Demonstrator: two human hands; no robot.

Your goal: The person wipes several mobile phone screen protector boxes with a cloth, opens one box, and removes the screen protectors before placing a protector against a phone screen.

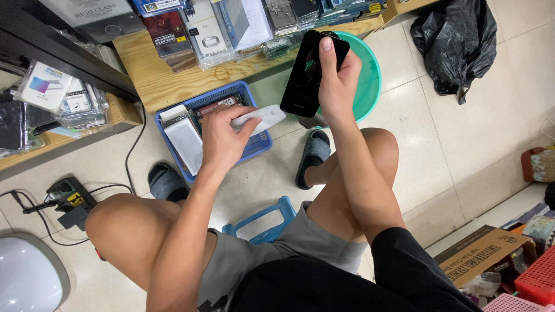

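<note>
My right hand [337,78] holds a black flat phone-sized panel [306,75] upright by its edge, thumb along its top right side, above a teal plastic basin [370,81]. My left hand [222,136] pinches a small white wipe or paper piece [260,118] just left of the black panel's lower end. The left hand hovers over a blue plastic basket [254,144] that holds flat white packets and boxes. I sit low with both knees bent, feet in dark slippers.
A wooden shelf [167,81] with packaged phone accessories runs along the top. A black bin bag [459,43] lies top right. A power strip [69,199] with cables sits left, a blue stool [266,222] under me, and cardboard box [483,254] with red baskets lower right.
</note>
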